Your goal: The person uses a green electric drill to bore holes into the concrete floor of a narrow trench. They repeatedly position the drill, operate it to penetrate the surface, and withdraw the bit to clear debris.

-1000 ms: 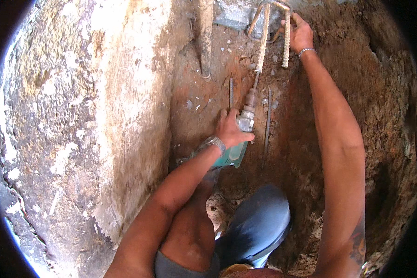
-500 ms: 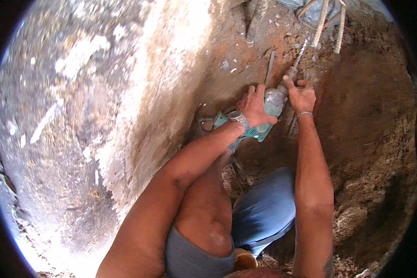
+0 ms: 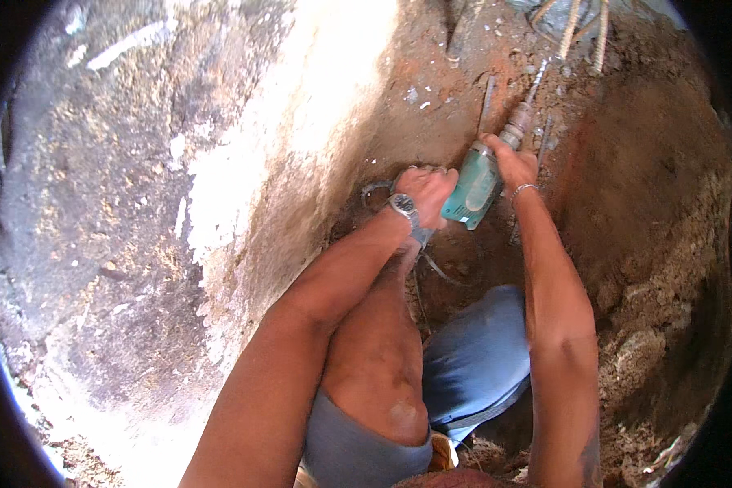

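Observation:
A green-and-grey hammer drill point(image 3: 474, 190) lies slantwise over the dirt floor, its long drill bit point(image 3: 537, 83) pointing away and slightly right. My left hand point(image 3: 428, 193), with a watch on its wrist, is closed around the drill's rear handle, which it mostly hides. My right hand point(image 3: 513, 166), wearing a thin bracelet, grips the drill's front section just behind the chuck point(image 3: 518, 120). The tip of the bit comes near the rebar at the top; whether it touches anything cannot be made out.
A rough, pale wall or rock face point(image 3: 293, 138) rises along the left. Several ribbed steel bars point(image 3: 570, 31) stick out at the top right. A thin metal rod point(image 3: 486, 102) lies left of the chuck. Brown earth point(image 3: 634, 187) slopes at the right. My bent knees point(image 3: 480, 350) are below.
My left hand has moved back from the top of the drill body to the rear handle. My right hand has slid from the chuck onto the drill's front section.

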Demonstrator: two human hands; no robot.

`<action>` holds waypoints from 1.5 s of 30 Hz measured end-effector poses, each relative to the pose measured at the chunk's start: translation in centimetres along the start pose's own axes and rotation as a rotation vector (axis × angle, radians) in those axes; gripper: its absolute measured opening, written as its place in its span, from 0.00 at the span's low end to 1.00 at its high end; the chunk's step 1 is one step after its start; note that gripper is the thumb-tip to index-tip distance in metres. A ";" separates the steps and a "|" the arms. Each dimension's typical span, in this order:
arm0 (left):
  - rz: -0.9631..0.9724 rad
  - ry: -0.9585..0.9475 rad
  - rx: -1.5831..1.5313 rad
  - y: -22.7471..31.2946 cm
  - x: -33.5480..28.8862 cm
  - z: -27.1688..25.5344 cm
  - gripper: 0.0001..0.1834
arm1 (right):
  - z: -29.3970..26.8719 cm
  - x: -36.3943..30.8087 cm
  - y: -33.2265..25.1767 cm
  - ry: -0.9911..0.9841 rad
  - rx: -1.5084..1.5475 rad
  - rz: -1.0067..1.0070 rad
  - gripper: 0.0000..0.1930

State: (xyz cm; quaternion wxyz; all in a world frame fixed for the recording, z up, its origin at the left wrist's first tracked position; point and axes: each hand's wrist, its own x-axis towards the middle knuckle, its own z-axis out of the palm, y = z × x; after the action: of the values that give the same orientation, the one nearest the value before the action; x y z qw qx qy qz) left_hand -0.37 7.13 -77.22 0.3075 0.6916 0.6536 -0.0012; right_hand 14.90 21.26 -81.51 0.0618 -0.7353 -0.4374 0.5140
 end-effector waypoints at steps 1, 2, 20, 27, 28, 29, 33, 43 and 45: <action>0.006 0.021 0.010 -0.3 -0.4 0.0 0.32 | 0.1 -1.2 -0.8 -0.001 0.088 0.002 0.40; 0.004 0.019 0.000 -0.1 -0.5 -0.3 0.31 | -0.2 -1.7 -1.2 -0.011 0.125 0.006 0.39; -0.008 0.312 0.184 1.4 1.7 -2.6 0.30 | -1.4 -2.7 -3.5 -0.098 0.532 -0.112 0.35; -0.029 0.348 0.218 -0.7 2.1 -1.5 0.29 | 0.4 -0.5 -3.2 -0.091 0.451 -0.171 0.37; -0.034 0.342 0.233 -0.8 2.4 -1.6 0.29 | 0.5 0.1 -3.3 -0.077 0.436 -0.178 0.36; -0.034 0.340 0.222 -0.8 2.6 -1.7 0.29 | 0.6 0.5 -3.3 -0.062 0.421 -0.185 0.36; -0.033 0.346 0.214 -1.3 3.1 -1.7 0.31 | 1.0 1.0 -3.4 -0.034 0.430 -0.214 0.36; -0.053 0.397 0.237 -0.5 2.6 -3.4 0.39 | 1.6 1.1 -3.9 -0.012 0.466 -0.162 0.34; -0.086 0.537 0.300 -2.1 2.0 -2.7 0.39 | 1.7 0.1 -5.1 -0.035 0.482 -0.154 0.34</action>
State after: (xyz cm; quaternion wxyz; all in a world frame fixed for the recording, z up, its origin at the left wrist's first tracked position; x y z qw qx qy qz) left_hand -3.02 10.00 -76.75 0.0177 0.6766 0.7326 0.0722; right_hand 10.56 23.86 -79.61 0.2667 -0.6549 -0.3582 0.6096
